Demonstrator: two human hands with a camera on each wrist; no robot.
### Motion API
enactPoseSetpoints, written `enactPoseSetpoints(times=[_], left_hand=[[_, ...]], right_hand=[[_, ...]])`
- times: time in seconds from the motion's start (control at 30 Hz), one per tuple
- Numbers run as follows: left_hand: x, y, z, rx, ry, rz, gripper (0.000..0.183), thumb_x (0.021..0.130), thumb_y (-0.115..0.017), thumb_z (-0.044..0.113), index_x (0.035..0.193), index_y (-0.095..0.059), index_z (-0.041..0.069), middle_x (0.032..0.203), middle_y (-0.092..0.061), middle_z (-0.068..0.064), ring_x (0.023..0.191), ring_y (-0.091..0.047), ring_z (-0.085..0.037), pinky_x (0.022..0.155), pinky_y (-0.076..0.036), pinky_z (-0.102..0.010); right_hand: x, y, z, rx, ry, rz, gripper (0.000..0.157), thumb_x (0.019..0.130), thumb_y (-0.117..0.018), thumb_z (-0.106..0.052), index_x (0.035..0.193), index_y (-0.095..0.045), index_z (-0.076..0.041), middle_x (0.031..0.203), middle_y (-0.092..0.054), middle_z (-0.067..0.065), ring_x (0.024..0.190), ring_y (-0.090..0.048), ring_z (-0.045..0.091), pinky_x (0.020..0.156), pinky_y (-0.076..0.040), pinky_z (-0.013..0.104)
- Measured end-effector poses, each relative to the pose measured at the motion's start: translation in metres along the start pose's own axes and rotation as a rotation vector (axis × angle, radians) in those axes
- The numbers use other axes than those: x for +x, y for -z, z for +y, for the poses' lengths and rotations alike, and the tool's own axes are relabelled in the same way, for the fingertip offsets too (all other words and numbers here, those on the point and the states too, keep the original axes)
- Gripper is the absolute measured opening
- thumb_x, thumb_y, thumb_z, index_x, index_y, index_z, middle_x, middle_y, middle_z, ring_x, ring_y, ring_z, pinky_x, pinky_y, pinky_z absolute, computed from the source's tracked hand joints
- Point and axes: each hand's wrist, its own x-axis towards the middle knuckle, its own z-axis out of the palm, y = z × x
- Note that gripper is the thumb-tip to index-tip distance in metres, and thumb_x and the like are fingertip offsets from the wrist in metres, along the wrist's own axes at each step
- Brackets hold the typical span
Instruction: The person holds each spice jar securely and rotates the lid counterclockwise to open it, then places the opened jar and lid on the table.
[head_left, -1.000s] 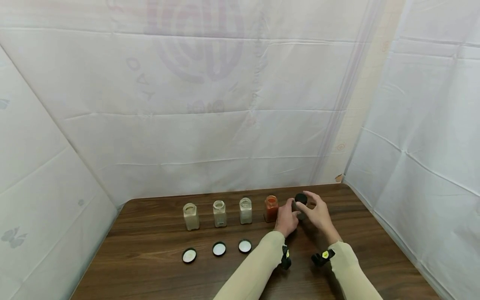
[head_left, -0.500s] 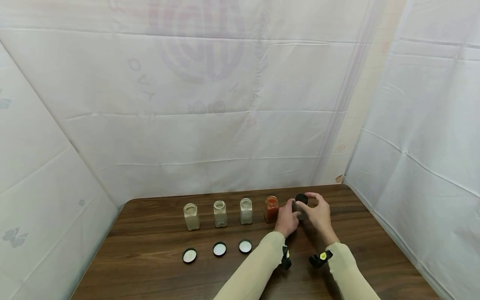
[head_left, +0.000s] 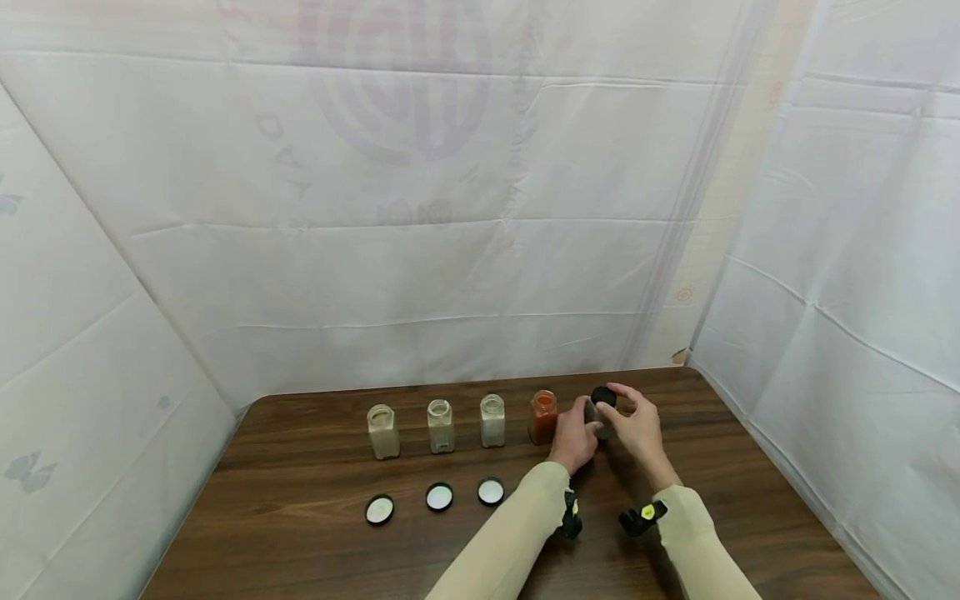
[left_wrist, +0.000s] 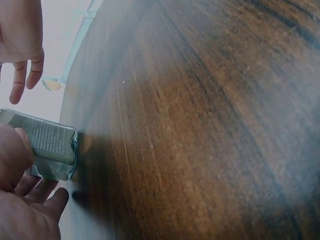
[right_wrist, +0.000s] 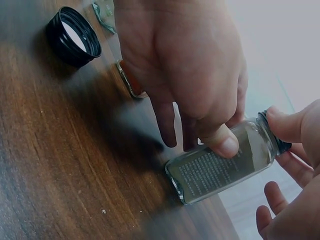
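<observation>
At the right end of a row of glass spice jars, my left hand (head_left: 574, 439) grips the body of a spice jar with grey-brown powder (right_wrist: 215, 172). Printed text covers one side of the jar, whose base is at the tabletop. My right hand (head_left: 637, 429) pinches the jar's black screw lid (head_left: 603, 397) between thumb and fingers. In the right wrist view the lid sits on the jar's neck. Just left of my left hand stands an open jar of orange-red powder (head_left: 543, 419). My fingers hide much of the held jar in the head view.
Three open jars of pale contents, one of them a clear jar (head_left: 492, 423), stand farther left. Before them lie upturned black lids with white liners, such as the leftmost lid (head_left: 379, 510). White sheeting (head_left: 450, 275) rises behind the wooden table (head_left: 300, 533).
My right hand has shifted slightly at the lid, its wrist a little to the left. My left hand and the jar stay in the same place.
</observation>
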Motion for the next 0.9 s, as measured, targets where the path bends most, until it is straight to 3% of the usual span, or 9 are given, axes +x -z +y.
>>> enactPoseSetpoints(times=[0.3, 0.47, 0.73, 0.9], left_hand=[[-0.0003, 0.0026, -0.0013, 0.004, -0.025, -0.001, 0.038, 0.099, -0.068, 0.009, 0.135, -0.057, 0.013, 0.122, -0.071, -0.01, 0.109, -0.066, -0.02, 0.095, -0.054, -0.038], [-0.0003, 0.0014, -0.0042, 0.018, -0.046, 0.0, 0.037, 0.098, -0.067, 0.008, 0.133, -0.057, 0.013, 0.114, -0.073, -0.007, 0.101, -0.066, -0.017, 0.089, -0.054, -0.036], [0.0014, 0.0002, -0.0019, -0.014, 0.012, -0.012, 0.04, 0.099, -0.069, 0.011, 0.137, -0.056, 0.013, 0.129, -0.069, -0.012, 0.117, -0.065, -0.022, 0.101, -0.052, -0.041], [0.0017, -0.0006, -0.0027, -0.008, -0.01, -0.005, 0.04, 0.098, -0.069, 0.01, 0.136, -0.057, 0.012, 0.125, -0.07, -0.012, 0.113, -0.066, -0.021, 0.098, -0.053, -0.04]], right_hand=[[0.0013, -0.0004, -0.0005, -0.002, 0.021, -0.028, 0.049, 0.098, -0.072, -0.016, 0.145, -0.057, -0.006, 0.153, -0.047, 0.022, 0.129, -0.051, 0.048, 0.102, -0.047, 0.058], [0.0003, -0.002, 0.0019, 0.008, 0.028, 0.011, 0.055, 0.095, -0.077, -0.02, 0.143, -0.056, -0.004, 0.148, -0.052, 0.02, 0.127, -0.05, 0.045, 0.103, -0.045, 0.056], [-0.0009, -0.0077, 0.0035, -0.053, 0.025, 0.122, 0.049, 0.088, -0.084, -0.022, 0.129, -0.063, -0.003, 0.128, -0.064, 0.019, 0.103, -0.058, 0.033, 0.077, -0.047, 0.031], [-0.0021, -0.0061, 0.0019, -0.061, 0.029, 0.118, 0.047, 0.09, -0.082, -0.02, 0.129, -0.064, -0.001, 0.127, -0.065, 0.021, 0.106, -0.058, 0.035, 0.083, -0.047, 0.038]])
